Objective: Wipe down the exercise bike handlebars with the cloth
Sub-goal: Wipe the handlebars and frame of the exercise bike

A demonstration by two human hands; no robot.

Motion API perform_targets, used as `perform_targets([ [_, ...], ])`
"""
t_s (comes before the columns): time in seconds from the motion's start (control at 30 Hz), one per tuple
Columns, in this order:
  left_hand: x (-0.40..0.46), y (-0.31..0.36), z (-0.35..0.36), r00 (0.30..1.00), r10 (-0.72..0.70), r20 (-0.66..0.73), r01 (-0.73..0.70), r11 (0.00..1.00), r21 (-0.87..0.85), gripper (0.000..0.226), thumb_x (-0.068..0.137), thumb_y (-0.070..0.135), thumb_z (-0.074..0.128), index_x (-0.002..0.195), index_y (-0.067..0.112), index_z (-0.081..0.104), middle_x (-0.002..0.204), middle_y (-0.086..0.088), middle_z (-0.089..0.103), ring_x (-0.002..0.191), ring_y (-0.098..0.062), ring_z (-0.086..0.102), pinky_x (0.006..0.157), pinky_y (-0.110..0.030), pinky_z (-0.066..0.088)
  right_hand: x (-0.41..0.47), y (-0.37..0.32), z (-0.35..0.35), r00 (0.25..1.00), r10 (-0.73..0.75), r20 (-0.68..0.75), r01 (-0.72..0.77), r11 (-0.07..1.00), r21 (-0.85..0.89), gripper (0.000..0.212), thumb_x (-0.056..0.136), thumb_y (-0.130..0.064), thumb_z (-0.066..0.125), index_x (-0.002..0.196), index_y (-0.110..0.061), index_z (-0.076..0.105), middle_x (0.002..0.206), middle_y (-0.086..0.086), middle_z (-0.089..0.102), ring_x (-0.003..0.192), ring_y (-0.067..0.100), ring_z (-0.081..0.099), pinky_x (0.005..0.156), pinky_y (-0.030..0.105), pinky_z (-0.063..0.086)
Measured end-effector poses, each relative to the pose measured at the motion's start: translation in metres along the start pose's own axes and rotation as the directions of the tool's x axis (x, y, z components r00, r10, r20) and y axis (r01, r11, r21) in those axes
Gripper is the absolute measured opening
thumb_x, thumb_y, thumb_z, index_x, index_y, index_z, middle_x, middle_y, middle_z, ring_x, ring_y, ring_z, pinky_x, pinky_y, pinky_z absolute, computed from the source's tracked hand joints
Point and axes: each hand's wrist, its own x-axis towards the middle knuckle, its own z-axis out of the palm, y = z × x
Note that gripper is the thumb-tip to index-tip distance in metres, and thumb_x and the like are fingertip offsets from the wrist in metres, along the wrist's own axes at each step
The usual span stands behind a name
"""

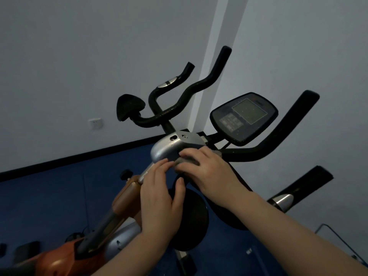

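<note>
Head view: both hands at the silver clamp housing [169,149], cloth bunched between them.

Right hand [207,172] lies fingers curled over the grey cloth [187,162], pressing it on the near edge of the housing; left hand [159,196], just beside, rests half-open with fingertips on the cloth edge, gripping nothing firmly. Black handlebars [264,148] rise beyond the housing, with the console [244,118] above it. Judged: wiping is at the centre junction; next move calls for sliding the cloth outward along a bar.
</note>
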Motion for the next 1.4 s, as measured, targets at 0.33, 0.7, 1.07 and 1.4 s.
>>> perform_targets([
  [0.33,-0.001,0.001,-0.001,1.000,-0.011,0.001,0.011,1.000,-0.009,0.037,0.088,0.038,0.046,0.125,0.032,0.042,0.124,0.020,0.040,0.121,-0.002,0.041,0.102,-0.032,0.037,0.005,0.023,-0.020,0.984,0.155,-0.086,-0.140,0.978,0.156,0.025,0.083,-0.020,0.069,0.107,-0.014,0.068,0.103,0.000,0.069,0.094,0.015,0.056,0.082,0.031,0.049],
  [0.7,-0.002,0.002,-0.003,1.000,-0.010,0.029,0.010,1.000,-0.007,0.036,0.089,0.037,0.047,0.123,0.027,0.047,0.125,0.014,0.048,0.118,-0.003,0.045,0.099,-0.033,0.041,-0.001,0.013,-0.021,0.909,0.356,-0.217,-0.328,0.932,0.155,0.020,0.081,-0.005,0.068,0.099,-0.013,0.072,0.097,0.002,0.071,0.089,0.021,0.058,0.079,0.035,0.050],
  [1.07,0.012,0.006,-0.012,0.979,0.104,0.178,-0.128,0.983,0.129,0.034,0.087,0.036,0.048,0.120,0.029,0.051,0.125,0.013,0.052,0.109,0.004,0.041,0.092,-0.022,0.032,-0.014,0.037,-0.048,0.846,0.461,-0.268,-0.449,0.887,0.109,0.023,0.081,-0.005,0.070,0.100,-0.017,0.074,0.097,-0.004,0.073,0.085,0.019,0.058,0.075,0.037,0.052],
  [1.4,0.054,0.028,0.006,0.875,0.180,0.449,-0.275,0.949,0.156,0.037,0.091,0.039,0.045,0.127,0.030,0.044,0.123,0.012,0.052,0.108,-0.007,0.051,0.091,-0.032,0.045,-0.028,0.039,-0.053,0.761,0.577,-0.295,-0.574,0.812,0.105,0.025,0.082,-0.007,0.068,0.104,-0.018,0.073,0.098,0.000,0.073,0.083,0.018,0.057,0.070,0.027,0.050],
])
